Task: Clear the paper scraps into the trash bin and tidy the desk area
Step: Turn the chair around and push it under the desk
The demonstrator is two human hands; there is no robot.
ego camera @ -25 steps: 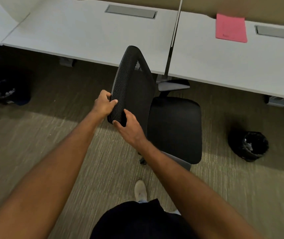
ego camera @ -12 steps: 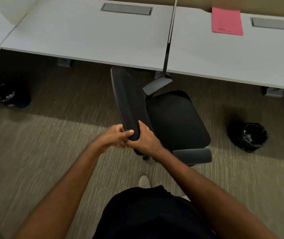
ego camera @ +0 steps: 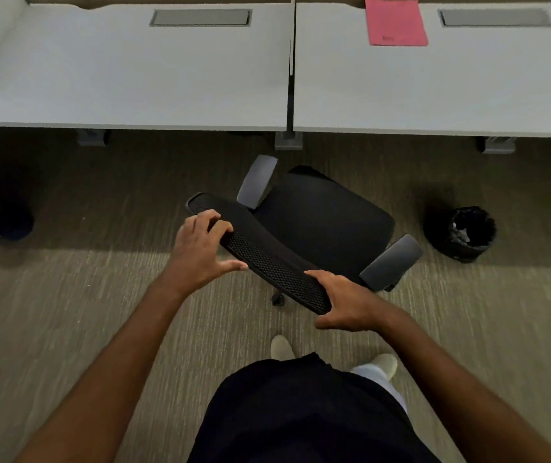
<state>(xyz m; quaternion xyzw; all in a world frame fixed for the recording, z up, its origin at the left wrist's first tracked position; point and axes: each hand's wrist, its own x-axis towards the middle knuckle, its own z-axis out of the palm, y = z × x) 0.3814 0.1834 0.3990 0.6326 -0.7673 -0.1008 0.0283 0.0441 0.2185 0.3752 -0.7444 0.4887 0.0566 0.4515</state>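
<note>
Trash bin (ego camera: 461,233) — well right of both hands; left hand (ego camera: 197,252) and right hand (ego camera: 344,300) grip the chair's backrest (ego camera: 267,262).

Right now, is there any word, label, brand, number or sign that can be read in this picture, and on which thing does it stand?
No text can be read.
Pink paper on the right desk: one small dark mark near its lower edge, too blurred to read.
Office chair, trash bin, left desk: no lettering shows.
</note>
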